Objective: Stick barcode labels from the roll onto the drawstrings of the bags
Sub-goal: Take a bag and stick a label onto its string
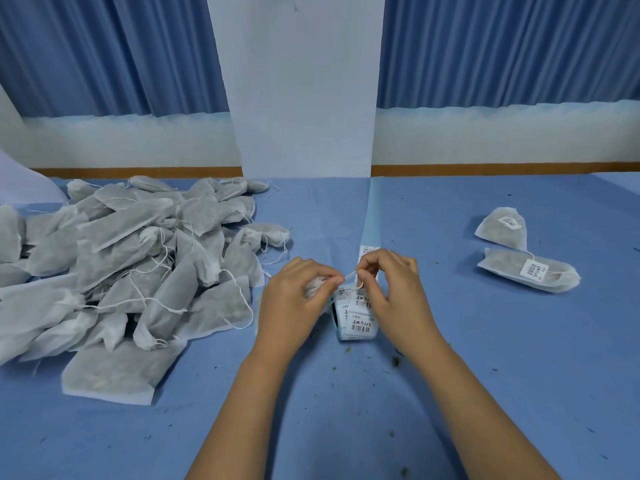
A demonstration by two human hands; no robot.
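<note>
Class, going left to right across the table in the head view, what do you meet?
Bag pile → left hand → drawstring pinched by both hands, label roll beneath → right hand → two labelled bags.

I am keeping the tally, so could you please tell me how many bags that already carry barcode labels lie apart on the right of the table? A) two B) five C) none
A: just a far labelled bag and a near labelled bag lie there.
</note>
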